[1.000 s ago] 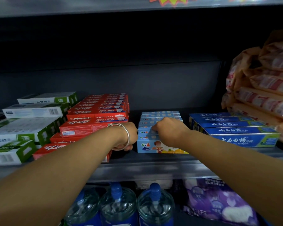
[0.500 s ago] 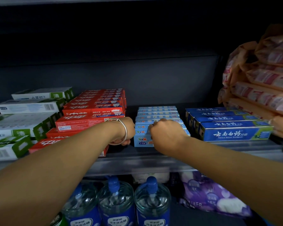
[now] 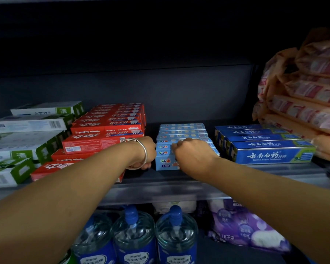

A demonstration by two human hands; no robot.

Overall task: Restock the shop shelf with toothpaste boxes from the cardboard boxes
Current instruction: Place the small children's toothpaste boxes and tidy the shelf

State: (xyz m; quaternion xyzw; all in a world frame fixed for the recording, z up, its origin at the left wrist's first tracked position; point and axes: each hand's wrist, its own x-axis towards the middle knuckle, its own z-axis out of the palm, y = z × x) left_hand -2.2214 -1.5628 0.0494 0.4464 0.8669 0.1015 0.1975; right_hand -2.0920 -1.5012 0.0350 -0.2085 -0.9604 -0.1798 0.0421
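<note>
Toothpaste boxes (image 3: pixel 181 132) in light blue sit in a row at the centre of the frame, on the shelf (image 3: pixel 160 184) between red boxes (image 3: pixel 107 128) and dark blue boxes (image 3: pixel 265 147). The left hand (image 3: pixel 146 155) curls at the row's left end; whether it grips is hidden. The right hand (image 3: pixel 193 155) rests on top, fingers curled over the front boxes. They look light, stiff and crushable, so holding them by the long edges seems best.

— Where does the camera sit?
— On the person's head, close to the shelf (image 3: pixel 160 189), facing forward and slightly down over both forearms.
— Other views?
— Only this one.
</note>
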